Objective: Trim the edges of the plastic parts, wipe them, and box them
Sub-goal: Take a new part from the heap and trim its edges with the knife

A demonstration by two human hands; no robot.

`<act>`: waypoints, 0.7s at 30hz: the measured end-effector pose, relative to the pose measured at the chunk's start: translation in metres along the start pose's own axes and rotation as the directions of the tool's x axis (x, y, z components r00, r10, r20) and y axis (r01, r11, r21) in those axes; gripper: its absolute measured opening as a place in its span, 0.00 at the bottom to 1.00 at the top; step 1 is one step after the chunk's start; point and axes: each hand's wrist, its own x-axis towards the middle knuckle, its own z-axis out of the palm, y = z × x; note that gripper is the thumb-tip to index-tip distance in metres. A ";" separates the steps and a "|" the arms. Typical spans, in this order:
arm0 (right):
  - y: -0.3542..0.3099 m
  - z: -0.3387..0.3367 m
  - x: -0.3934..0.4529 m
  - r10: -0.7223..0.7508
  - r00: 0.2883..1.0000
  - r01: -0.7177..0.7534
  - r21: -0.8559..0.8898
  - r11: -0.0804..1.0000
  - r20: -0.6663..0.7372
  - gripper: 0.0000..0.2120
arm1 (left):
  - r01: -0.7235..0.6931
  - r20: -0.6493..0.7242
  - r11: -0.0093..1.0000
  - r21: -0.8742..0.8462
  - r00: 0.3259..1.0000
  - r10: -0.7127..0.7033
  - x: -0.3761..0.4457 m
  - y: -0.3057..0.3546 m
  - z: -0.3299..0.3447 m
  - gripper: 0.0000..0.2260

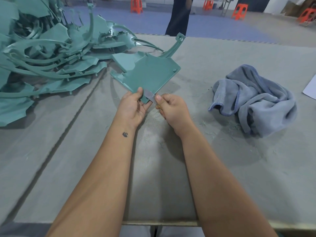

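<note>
A flat teal plastic part (150, 74) with a long curved arm is held over the grey table (222, 168). My left hand (132, 108) grips its near corner, thumb on top. My right hand (172, 108) grips a small knife (150, 97), whose grey blade lies against the part's near edge right beside my left thumb. A crumpled blue-grey cloth (256, 100) lies on the table to the right of my hands.
A big heap of teal plastic parts (47, 53) fills the table's left side. Thin plastic shavings lie around the hands and the cloth. A white sheet (310, 89) shows at the right edge. A person in dark clothes (179, 16) and orange stools (239, 11) stand beyond the table.
</note>
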 end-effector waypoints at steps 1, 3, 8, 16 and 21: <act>-0.001 0.000 0.000 0.011 1.000 -0.010 0.010 1.000 -0.026 0.19 | 0.002 -0.001 1.000 0.004 1.000 -0.002 0.000 0.000 0.000 0.11; -0.001 -0.005 0.004 0.125 0.976 -0.088 0.201 0.976 -0.178 0.18 | 0.016 -0.017 0.999 0.031 1.000 -0.015 0.000 0.001 -0.003 0.11; -0.001 -0.016 0.009 0.216 0.953 -0.084 0.499 0.862 -0.213 0.16 | 0.017 -0.055 0.998 0.060 0.998 -0.014 -0.001 0.005 -0.009 0.11; -0.001 -0.005 0.003 0.057 0.998 -0.060 0.173 0.983 0.024 0.17 | -0.011 -0.046 0.995 0.099 0.999 0.015 0.001 0.005 -0.008 0.11; 0.000 -0.009 0.008 0.133 0.982 -0.094 0.258 0.962 -0.136 0.17 | 0.019 -0.049 0.991 0.129 0.999 -0.013 0.000 0.007 -0.009 0.10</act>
